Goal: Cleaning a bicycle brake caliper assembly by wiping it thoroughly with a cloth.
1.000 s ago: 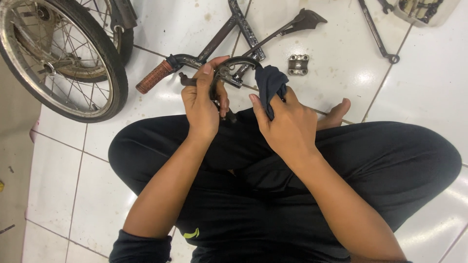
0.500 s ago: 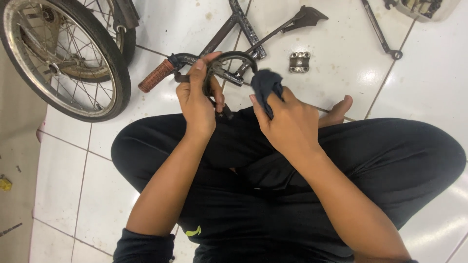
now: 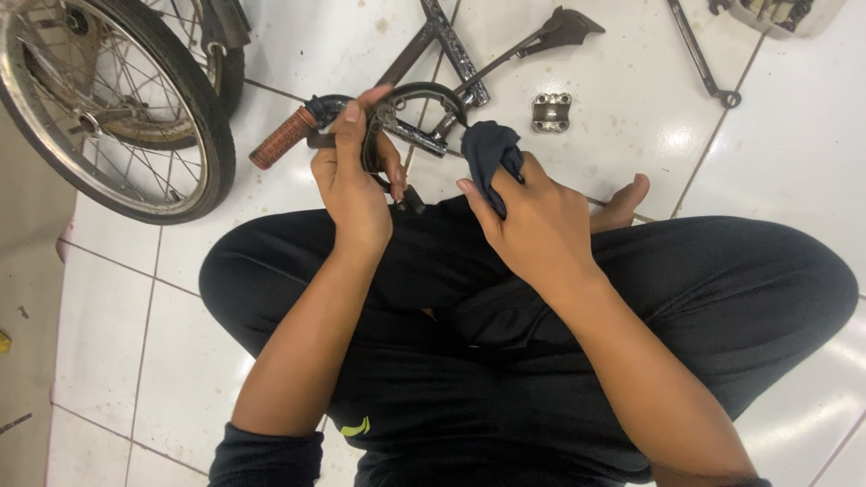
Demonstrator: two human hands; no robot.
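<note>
Spoked bicycle wheel (image 3: pixel 108 108) with black tyre lies upper left on the white tiled floor (image 3: pixel 794 162), a second tyre (image 3: pixel 221 54) partly behind it. Small metal clamp block (image 3: pixel 551 111) sits on a tile near top centre, just below a dark kickstand-like bar (image 3: pixel 541 41). Long thin wrench (image 3: pixel 699 54) lies upper right, beside a pale tray corner (image 3: pixel 785 16).

A dark, matt cloth rag (image 3: pixel 492 158) meets a scuffed metal handlebar (image 3: pixel 410 113) with a ribbed brown rubber grip (image 3: pixel 282 138). Glossy white floor tiles (image 3: pixel 794 135) reflect light.
</note>
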